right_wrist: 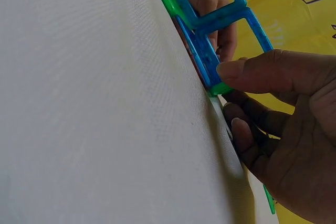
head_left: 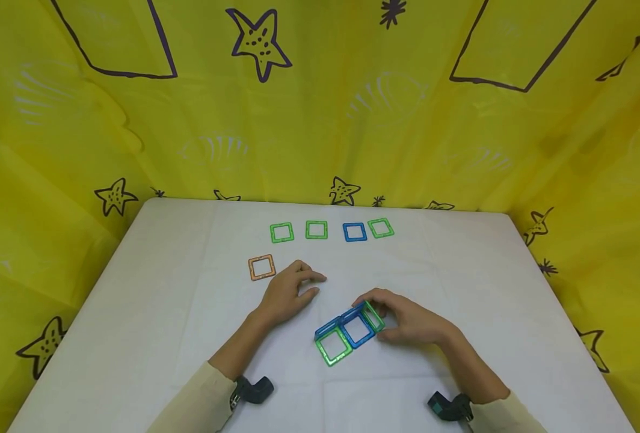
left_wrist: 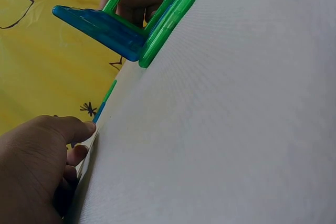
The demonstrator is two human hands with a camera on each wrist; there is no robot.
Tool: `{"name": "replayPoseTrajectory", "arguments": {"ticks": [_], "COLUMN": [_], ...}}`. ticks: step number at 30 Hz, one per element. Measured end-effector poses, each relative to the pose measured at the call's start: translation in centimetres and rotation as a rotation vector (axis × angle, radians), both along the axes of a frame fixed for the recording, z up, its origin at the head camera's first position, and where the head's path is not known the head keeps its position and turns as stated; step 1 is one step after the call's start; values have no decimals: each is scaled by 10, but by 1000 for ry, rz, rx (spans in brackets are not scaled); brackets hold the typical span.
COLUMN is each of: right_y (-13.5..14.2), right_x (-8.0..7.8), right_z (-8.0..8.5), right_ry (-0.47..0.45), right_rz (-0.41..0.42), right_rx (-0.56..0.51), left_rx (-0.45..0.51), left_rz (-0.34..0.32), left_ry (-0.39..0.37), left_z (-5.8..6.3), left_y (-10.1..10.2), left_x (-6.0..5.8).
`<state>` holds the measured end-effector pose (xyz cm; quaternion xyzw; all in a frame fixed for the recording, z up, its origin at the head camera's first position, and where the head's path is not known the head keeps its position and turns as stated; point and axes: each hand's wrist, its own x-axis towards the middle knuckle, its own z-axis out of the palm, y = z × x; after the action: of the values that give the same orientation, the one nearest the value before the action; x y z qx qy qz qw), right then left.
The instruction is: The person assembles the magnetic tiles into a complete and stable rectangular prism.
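A small structure of magnetic tiles sits in front of my right hand (head_left: 412,319). A green tile (head_left: 340,358) and a blue tile (head_left: 364,341) lie flat, edge to edge. Two blue tiles (head_left: 328,326) rise along their far side. At the right end stands another green tile (head_left: 375,314), pinched between the right thumb and fingers. In the right wrist view, the thumb (right_wrist: 252,74) presses at the structure's edge. My left hand (head_left: 286,294) rests over the table with relaxed fingers, holding nothing, beside a loose orange tile (head_left: 252,270).
Along the back of the white table (head_left: 136,337) lie a green tile (head_left: 282,240), a second green tile (head_left: 317,238), a blue tile (head_left: 355,240) and another green tile (head_left: 382,236). A yellow patterned curtain (head_left: 309,132) borders the table's back and sides.
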<state>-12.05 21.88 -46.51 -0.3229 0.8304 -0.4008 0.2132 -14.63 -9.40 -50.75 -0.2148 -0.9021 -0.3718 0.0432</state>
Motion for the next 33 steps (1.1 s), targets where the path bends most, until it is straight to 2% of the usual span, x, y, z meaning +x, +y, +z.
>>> {"name": "replayPoseTrajectory", "arguments": {"ticks": [9, 14, 24, 33], "right_y": [4, 10, 17, 15], "right_x": [-4, -8, -16, -19], "right_z": [-3, -4, -12, -20], "right_ry": [5, 24, 71, 61], "right_rz": [-62, -175, -400, -499], "right_rx": [-5, -14, -58, -107], "left_rx": [-11, -15, 13, 15], "left_rz": [1, 4, 34, 30], "left_ry": [8, -9, 18, 27], "left_z": [-1, -1, -2, -1], "left_y": [1, 0, 1, 0], "left_x": [-1, -2, -1, -1]}}
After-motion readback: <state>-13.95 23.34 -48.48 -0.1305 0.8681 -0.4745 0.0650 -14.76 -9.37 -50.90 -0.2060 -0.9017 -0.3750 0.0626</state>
